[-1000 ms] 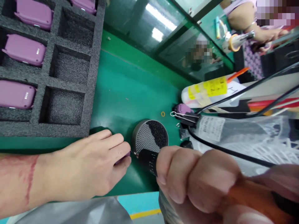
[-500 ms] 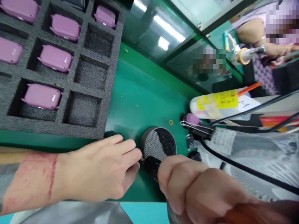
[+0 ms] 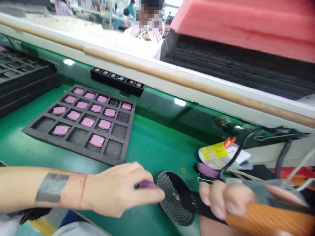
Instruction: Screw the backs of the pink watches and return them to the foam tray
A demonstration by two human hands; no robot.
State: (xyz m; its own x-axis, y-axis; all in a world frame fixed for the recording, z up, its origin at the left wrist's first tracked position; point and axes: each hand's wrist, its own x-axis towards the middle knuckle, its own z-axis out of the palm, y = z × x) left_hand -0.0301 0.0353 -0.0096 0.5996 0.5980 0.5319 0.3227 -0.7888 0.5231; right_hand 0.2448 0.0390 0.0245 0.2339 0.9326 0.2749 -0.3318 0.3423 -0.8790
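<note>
- Our left hand (image 3: 123, 193), half closed, pinches a purple case (image 3: 147, 184); slack fingertips could drop it.
- Our right hand (image 3: 233, 195) wraps a driver (image 3: 270, 219); jerking could tip the dish (image 3: 180, 218).

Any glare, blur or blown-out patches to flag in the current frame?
Head view: two bright glare spots on the dark green panel; head view: the white surface near the top looks washed out; head view: right hand and orange handle look soft, possibly motion blur.
</note>
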